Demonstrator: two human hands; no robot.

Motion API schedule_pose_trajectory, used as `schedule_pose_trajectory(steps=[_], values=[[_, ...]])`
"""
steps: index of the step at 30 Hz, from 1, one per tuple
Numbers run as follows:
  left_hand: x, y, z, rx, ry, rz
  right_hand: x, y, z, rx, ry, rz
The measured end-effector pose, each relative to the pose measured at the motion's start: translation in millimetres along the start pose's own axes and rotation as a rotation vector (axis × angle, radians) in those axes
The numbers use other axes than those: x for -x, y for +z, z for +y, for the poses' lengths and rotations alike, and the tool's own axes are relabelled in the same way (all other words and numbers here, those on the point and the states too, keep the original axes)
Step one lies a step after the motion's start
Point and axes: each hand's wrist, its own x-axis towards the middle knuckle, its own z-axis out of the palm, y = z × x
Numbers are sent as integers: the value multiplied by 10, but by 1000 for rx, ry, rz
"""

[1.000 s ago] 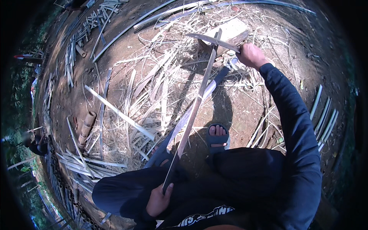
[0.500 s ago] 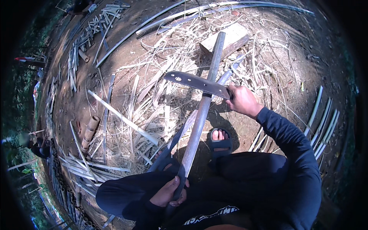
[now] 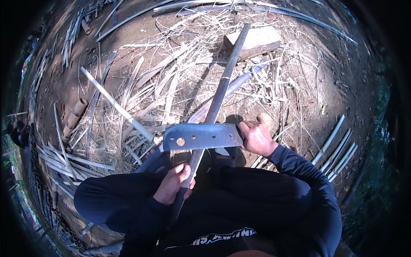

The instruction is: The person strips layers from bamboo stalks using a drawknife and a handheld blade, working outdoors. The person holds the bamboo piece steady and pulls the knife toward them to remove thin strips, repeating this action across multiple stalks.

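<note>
A long, narrow bamboo strip (image 3: pixel 224 85) slants from my lap to the far side, its far end over a wooden block (image 3: pixel 261 42). Close to its near end, my left hand (image 3: pixel 173 184) is wrapped round it. My right hand (image 3: pixel 259 139) grips the handle of a machete (image 3: pixel 201 136), a broad dark blade with several holes. The blade lies across the strip a short way beyond my left hand, its tip pointing left. Whether its edge bites into the strip, I cannot tell. The handle is mostly hidden by my fingers.
Bamboo shavings (image 3: pixel 167 85) litter the ground ahead. Beneath the held strip, another bluish strip (image 3: pixel 234 85) lies aslant. A pale strip (image 3: pixel 115 104) and a bamboo tube (image 3: pixel 76 113) are at the left. Several split strips (image 3: pixel 338 154) lie at the right. My sandalled feet are partly hidden.
The machete has moved down the strip toward my left hand, showing more of its flat side. My left hand has come up and forward, still holding the strip. The view has shifted too.
</note>
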Motion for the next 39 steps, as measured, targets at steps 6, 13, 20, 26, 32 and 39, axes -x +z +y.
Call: schedule_pose_trajectory(steps=[6, 13, 20, 26, 32, 39], values=[[-59, -62, 5, 107, -78, -99, -385, -40, 810, 87, 267, 232], [17, -163, -89, 262, -119, -196, -310, -36, 443, 87, 30, 191], [209, -299, -112, 379, -191, -212, -823, -266, 1468, -77, 510, 269], [284, -325, -169, 424, -240, -235, -780, -209, 1044, 56, 279, 170], [286, -370, -142, 405, -236, -250, -1127, -314, 1708, -11, 521, 263], [340, -380, -125, 425, -256, -259, -1305, -354, 2169, 111, 639, 353]])
